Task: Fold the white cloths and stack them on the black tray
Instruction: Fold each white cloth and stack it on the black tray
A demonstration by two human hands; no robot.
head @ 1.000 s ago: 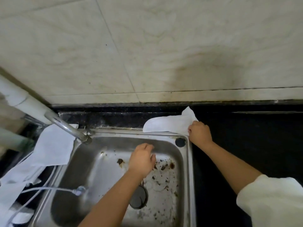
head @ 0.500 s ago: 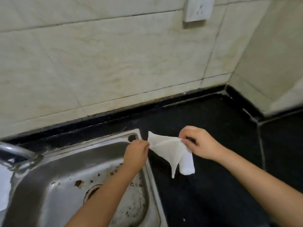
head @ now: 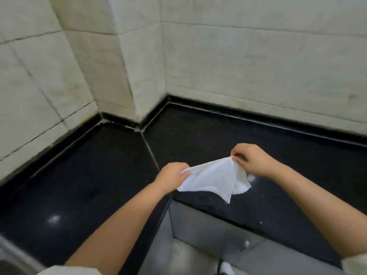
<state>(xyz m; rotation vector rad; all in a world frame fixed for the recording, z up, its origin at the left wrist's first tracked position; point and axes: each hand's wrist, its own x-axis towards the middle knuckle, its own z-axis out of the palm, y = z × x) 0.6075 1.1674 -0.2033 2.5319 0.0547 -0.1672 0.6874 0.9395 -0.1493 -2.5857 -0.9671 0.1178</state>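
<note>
My left hand and right hand each pinched a corner of the thin white cloth. It sagged toward 6 o'clock: light, limp. Corners looked like the best hold.

We are in a home kitchen: a glossy black stone bench wraps a corner beneath pale tiled walls.

sink cut off b-left, blurry | sleeves mostly off-frame
</note>
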